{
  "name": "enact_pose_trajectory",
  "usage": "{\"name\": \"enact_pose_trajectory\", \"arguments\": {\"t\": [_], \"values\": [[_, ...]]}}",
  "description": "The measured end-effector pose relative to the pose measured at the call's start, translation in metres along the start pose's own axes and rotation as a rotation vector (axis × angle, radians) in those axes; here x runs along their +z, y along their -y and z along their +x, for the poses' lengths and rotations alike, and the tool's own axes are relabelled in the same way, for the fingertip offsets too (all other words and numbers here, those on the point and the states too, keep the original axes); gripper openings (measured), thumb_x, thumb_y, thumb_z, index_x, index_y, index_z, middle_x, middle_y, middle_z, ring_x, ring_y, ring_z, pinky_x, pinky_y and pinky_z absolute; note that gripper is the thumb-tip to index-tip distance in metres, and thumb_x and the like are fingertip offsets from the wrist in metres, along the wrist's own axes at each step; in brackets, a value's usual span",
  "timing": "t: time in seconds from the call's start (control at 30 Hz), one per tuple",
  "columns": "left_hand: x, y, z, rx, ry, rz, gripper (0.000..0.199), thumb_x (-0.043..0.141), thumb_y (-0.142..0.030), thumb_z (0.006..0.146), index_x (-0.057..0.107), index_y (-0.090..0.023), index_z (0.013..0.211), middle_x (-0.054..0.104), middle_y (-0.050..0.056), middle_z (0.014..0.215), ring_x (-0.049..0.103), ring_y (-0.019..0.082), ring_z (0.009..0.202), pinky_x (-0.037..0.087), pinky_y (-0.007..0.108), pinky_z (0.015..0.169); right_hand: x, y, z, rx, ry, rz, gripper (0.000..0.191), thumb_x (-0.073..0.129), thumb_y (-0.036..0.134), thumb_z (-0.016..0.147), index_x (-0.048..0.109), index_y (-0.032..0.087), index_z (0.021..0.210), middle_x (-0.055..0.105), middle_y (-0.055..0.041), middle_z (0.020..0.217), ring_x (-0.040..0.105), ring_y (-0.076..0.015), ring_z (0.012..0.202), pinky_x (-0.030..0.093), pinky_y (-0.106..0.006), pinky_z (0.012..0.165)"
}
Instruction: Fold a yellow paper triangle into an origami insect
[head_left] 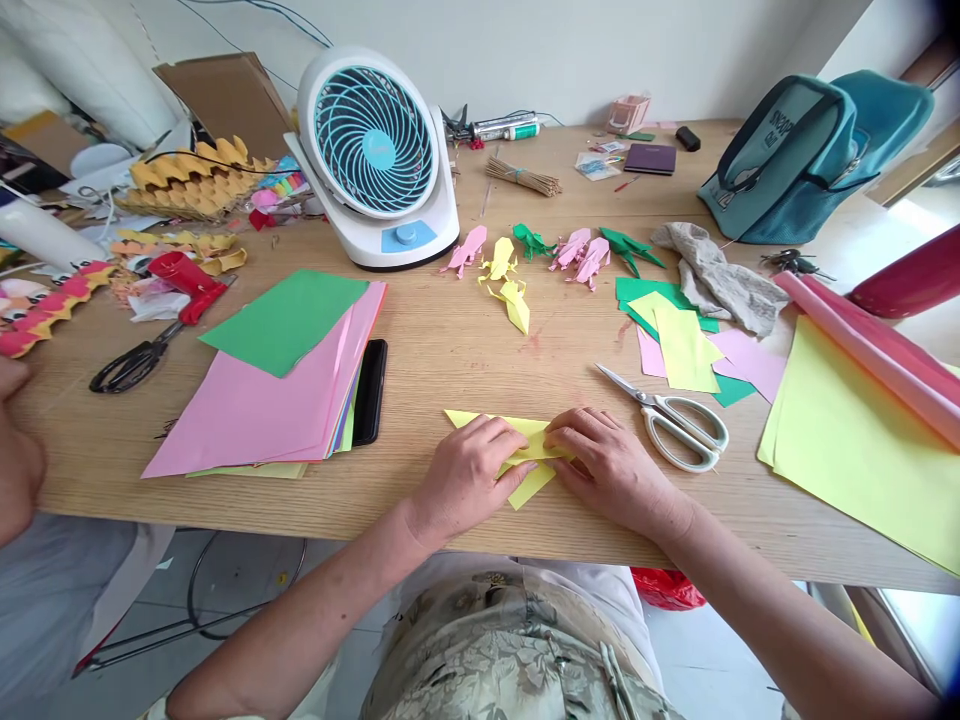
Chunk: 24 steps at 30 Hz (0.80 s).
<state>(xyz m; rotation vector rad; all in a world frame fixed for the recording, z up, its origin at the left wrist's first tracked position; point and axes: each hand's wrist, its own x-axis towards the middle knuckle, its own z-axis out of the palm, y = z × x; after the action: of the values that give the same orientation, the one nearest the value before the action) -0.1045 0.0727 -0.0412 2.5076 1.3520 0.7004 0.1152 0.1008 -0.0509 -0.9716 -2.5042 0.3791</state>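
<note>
Yellow paper (536, 453) is lying near the front of the worktop (420, 375), where the left hand (471, 478) and right hand (616, 466) are both pinching it, their fingertips close together, apparently so that the firm surface is backing the folds. Just beside the right hand, scissors (652, 401) are resting, blades pointing away, perhaps for easy pickup. Farther back, cut pieces (684, 345) are overlapping loosely and folded figures (499, 260) are sitting grouped, seemingly leaving working room.
</note>
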Motion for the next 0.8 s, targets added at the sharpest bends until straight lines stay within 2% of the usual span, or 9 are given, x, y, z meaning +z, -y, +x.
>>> {"name": "enact_pose_trajectory", "arguments": {"t": [0.1,0.2,0.33,0.4,0.47,0.5,0.57,0.8], "values": [[0.003,-0.005,0.002,-0.088,-0.024,0.022,0.012,0.056,-0.019,0.095,0.063,-0.018,0.084,0.067,0.002,0.083,0.062,0.018,0.082,0.046,0.030,0.072,0.001,-0.004,-0.001,0.014,-0.009,-0.006,0.006,0.059,0.022,0.094,0.063,0.018,0.097,0.065,-0.0090,0.105,0.058,-0.0228,0.092,0.046,-0.039,0.085],[0.000,-0.006,0.003,-0.191,-0.032,0.024,0.011,0.057,-0.017,0.093,0.062,-0.019,0.084,0.069,0.000,0.083,0.064,0.016,0.080,0.043,0.028,0.069,-0.002,-0.010,-0.004,0.054,-0.028,-0.053,0.007,0.060,0.022,0.093,0.064,0.018,0.097,0.065,-0.0093,0.102,0.057,-0.0240,0.091,0.045,-0.041,0.084],[-0.008,-0.012,0.011,-0.287,0.038,0.068,0.006,0.061,-0.020,0.090,0.062,-0.021,0.084,0.071,-0.002,0.084,0.066,0.016,0.079,0.041,0.028,0.064,-0.008,-0.018,-0.008,0.120,-0.072,-0.050,0.006,0.060,0.018,0.091,0.065,0.018,0.094,0.064,-0.0080,0.096,0.058,-0.0226,0.087,0.047,-0.039,0.080],[-0.013,-0.018,0.019,-0.278,0.120,0.098,0.002,0.064,-0.023,0.090,0.063,-0.022,0.090,0.072,-0.003,0.088,0.068,0.018,0.081,0.041,0.028,0.064,-0.009,-0.020,-0.010,0.135,-0.073,-0.027,0.007,0.060,0.015,0.090,0.065,0.018,0.093,0.063,-0.0073,0.094,0.058,-0.0217,0.086,0.047,-0.038,0.078],[-0.018,-0.023,0.027,-0.240,0.221,0.174,0.005,0.065,-0.025,0.090,0.063,-0.022,0.094,0.072,-0.002,0.091,0.069,0.019,0.081,0.041,0.029,0.062,-0.011,-0.021,-0.011,0.146,-0.060,-0.012,0.008,0.060,0.015,0.089,0.065,0.019,0.094,0.063,-0.0070,0.094,0.058,-0.0218,0.087,0.048,-0.037,0.078],[-0.020,-0.025,0.030,-0.214,0.279,0.232,0.002,0.062,-0.021,0.092,0.062,-0.021,0.090,0.071,-0.001,0.088,0.068,0.019,0.078,0.040,0.029,0.060,-0.012,-0.021,-0.011,0.151,-0.051,-0.003,0.008,0.060,0.015,0.090,0.065,0.019,0.094,0.063,-0.0069,0.095,0.057,-0.0219,0.088,0.048,-0.037,0.078],[-0.023,-0.027,0.033,-0.157,0.354,0.312,0.009,0.058,-0.014,0.092,0.060,-0.019,0.086,0.068,0.000,0.084,0.068,0.020,0.076,0.039,0.029,0.058,-0.015,-0.021,-0.012,0.163,-0.033,0.020,0.008,0.060,0.015,0.090,0.065,0.019,0.095,0.062,-0.0069,0.095,0.057,-0.0218,0.089,0.048,-0.038,0.079],[-0.026,-0.023,0.016,-0.086,0.380,0.384,0.015,0.055,-0.008,0.091,0.056,-0.019,0.082,0.064,0.001,0.085,0.064,0.020,0.080,0.045,0.030,0.059,-0.026,-0.018,-0.027,0.187,-0.032,0.074,0.009,0.058,0.013,0.092,0.063,0.017,0.097,0.059,-0.0071,0.094,0.056,-0.0191,0.086,0.050,-0.034,0.075]]}}
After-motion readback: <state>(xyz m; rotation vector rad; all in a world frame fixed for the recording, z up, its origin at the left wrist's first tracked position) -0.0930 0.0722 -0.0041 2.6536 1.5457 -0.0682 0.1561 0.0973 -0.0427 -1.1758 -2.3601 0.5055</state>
